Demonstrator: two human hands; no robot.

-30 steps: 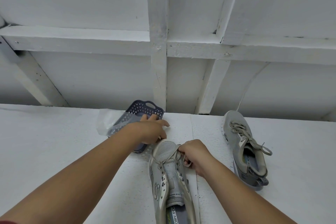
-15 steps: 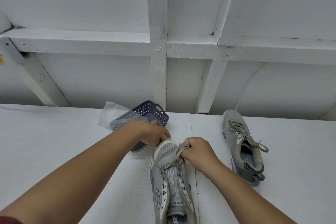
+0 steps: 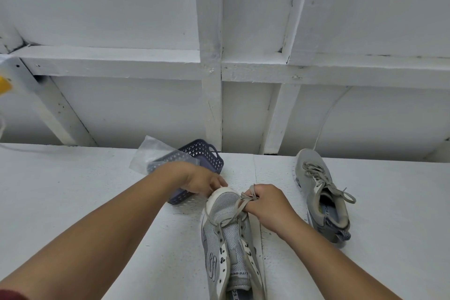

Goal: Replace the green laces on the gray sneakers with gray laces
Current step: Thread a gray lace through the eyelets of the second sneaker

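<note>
White foam-looking table (image 3: 73, 202) w/ white framed wall (image 3: 209, 68) behind. Right hand (image 3: 265, 204) fingers pinch gray lace (image 3: 246, 202); left hand (image 3: 202, 181) grips sneaker (image 3: 226, 226) toe.

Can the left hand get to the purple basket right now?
Probably yes. The left hand is at the shoe's toe, right in front of the basket, with nothing between them. Only a clear bag leans over the basket.

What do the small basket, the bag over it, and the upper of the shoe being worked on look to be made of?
Basket: likely moulded plastic, matte blue-gray, with perforated walls and a cut-out handle.
Bag: thin clear plastic film; the basket shows through it.
Near shoe: toe upper looks like gray woven mesh with a visible fine grid; the pale toe rim is probably rubber. The lace looks like flat woven fabric.
</note>
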